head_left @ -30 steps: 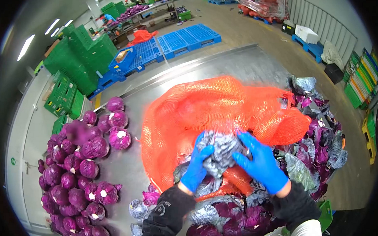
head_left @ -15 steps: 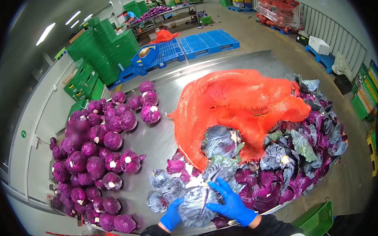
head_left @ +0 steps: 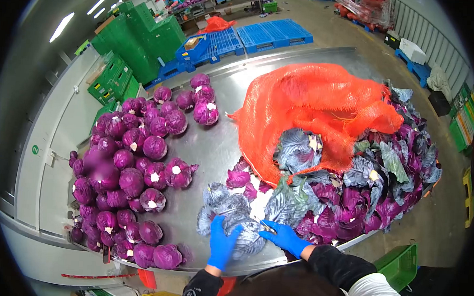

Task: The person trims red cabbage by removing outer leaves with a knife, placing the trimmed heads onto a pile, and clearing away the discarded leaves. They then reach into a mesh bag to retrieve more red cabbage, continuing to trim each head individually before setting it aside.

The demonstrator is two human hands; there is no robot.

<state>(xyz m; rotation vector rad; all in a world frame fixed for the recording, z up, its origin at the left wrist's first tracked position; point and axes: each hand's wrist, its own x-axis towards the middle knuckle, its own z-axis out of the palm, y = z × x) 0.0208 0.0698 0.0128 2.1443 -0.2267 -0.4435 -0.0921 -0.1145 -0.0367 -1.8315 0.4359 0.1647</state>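
My left hand [head_left: 223, 243], in a blue glove, lies against the left side of a grey-purple red cabbage [head_left: 250, 240] with its outer leaves on, thumb apart from the fingers. At the cabbage's upper right is my right hand [head_left: 287, 239], also gloved, fingers and thumb drawn toward each other. A thin thing shows between them, too small to make out. Other leafy cabbages [head_left: 216, 194] touch this one on the left. Behind it are loose leaves [head_left: 286, 203] and an orange-red mesh sack [head_left: 303, 92], with a leafy cabbage [head_left: 299, 149] at its mouth.
Many trimmed purple cabbages [head_left: 131, 182] are heaped on the left of the metal table [head_left: 210, 147]. A pile of stripped leaves [head_left: 372, 207] covers the right side. A green crate [head_left: 398, 266] stands at the lower right, and blue pallets [head_left: 273, 36] lie beyond the table.
The camera view has shifted, so the table appears farther left and lower before. My left hand has moved up along the cabbage's left side; my right hand's fingers have drawn closer together.
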